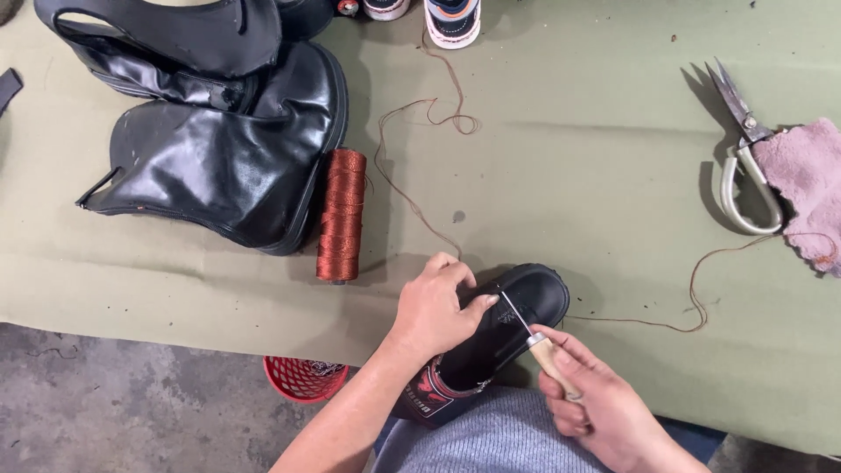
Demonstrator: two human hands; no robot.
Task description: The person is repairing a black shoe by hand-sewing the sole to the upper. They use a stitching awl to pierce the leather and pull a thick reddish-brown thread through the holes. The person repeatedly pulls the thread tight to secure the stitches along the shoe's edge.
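Observation:
A small black shoe (526, 302) rests at the near edge of the green table, its toe pointing away from me. My left hand (435, 307) grips its left side, thumb laid across the upper. My right hand (600, 405) holds a wooden-handled awl (536, 340); the thin metal shaft angles up-left and its tip touches the shoe's upper near my left thumb. A brown thread (692, 289) trails from the shoe's right side across the table. Another strand (412, 197) runs from behind my left hand toward the far edge.
A spool of copper-brown thread (341, 215) lies left of the shoe, beside a pair of tall black boots (219, 131). Scissors (745, 158) and a pink cloth (806, 188) sit at the right. A red basket (302, 378) stands on the floor below. More shoes (453, 19) line the far edge.

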